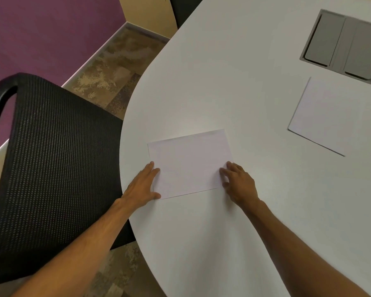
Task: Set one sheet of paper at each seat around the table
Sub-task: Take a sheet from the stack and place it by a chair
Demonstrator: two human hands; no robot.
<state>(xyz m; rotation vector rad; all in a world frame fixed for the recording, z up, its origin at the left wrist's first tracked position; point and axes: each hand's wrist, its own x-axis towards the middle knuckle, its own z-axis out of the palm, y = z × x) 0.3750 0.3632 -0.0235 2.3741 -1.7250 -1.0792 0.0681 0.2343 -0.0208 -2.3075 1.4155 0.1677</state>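
A white sheet of paper (190,162) lies flat on the white table (234,93), close to its rounded left edge, in front of a black mesh chair (58,159). My left hand (142,184) rests flat with spread fingers against the sheet's left edge. My right hand (239,182) touches the sheet's right edge with its fingertips. Neither hand grips the paper. A second stack or sheet of white paper (325,116) lies farther right on the table, apart from both hands.
A grey recessed cable hatch (343,45) sits in the table top at the upper right. Patterned carpet (114,69) and a purple wall (41,35) lie beyond the chair. Another dark chair back (184,9) shows at the table's far end.
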